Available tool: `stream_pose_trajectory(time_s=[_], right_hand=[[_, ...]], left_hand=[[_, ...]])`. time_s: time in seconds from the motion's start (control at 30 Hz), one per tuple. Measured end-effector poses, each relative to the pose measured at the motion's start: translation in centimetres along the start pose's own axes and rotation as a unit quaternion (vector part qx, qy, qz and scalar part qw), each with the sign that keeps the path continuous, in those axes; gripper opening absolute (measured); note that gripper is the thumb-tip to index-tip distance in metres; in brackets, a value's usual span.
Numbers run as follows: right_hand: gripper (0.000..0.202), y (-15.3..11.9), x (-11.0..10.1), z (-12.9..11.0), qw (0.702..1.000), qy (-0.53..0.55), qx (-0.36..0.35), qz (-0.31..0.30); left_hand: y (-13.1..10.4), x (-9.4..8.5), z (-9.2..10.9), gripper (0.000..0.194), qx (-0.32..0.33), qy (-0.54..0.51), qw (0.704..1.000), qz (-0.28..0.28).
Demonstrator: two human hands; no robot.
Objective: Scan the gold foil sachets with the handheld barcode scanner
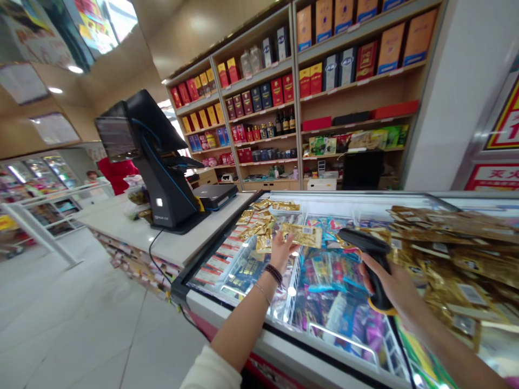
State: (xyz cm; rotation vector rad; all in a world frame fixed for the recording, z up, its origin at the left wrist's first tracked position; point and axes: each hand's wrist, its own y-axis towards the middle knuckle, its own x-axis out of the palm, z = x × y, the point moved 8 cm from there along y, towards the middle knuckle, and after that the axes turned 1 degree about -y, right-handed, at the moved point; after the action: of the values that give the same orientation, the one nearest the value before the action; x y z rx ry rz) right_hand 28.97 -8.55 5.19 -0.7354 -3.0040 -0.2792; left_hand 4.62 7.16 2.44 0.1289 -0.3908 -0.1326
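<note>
"Which step?"
"Scanning, prob. L hand (283,246) grips gold pkt (302,238) at its 1 o'clock; R hand (391,282) grips scanner (365,241), pkt's 3 o'clock."
"Next?"
"Calls for steady aim at barcode (308,230). Blurry; can't tell if it's firing."

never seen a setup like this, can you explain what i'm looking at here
There is no robot here. One camera, worn on a person's head, looks forward and down at their bare hands. The left hand holds a gold packet by one end; the right hand grips a black handheld scanner with a cable. Below is a glass-topped chest with colourful packages inside. Loose gold packets lie on its glass, with a bigger heap at the right. Beside it, a counter carries a black screen unit.
</note>
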Motion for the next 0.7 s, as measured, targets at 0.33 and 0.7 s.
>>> stream_pose_trajectory(time_s=[0.33,0.7], right_hand=[[0.056,-0.7,1.6,-0.2,0.998,-0.007,-0.008,-0.061],[0.056,-0.9,2.1,-0.5,0.996,-0.032,-0.022,-0.085]], left_hand=[[0.5,-0.5,-1.0,0.058,0.013,-0.006,1.0,0.019],[0.6,-0.5,-1.1,0.046,0.007,0.038,0.999,0.014]])
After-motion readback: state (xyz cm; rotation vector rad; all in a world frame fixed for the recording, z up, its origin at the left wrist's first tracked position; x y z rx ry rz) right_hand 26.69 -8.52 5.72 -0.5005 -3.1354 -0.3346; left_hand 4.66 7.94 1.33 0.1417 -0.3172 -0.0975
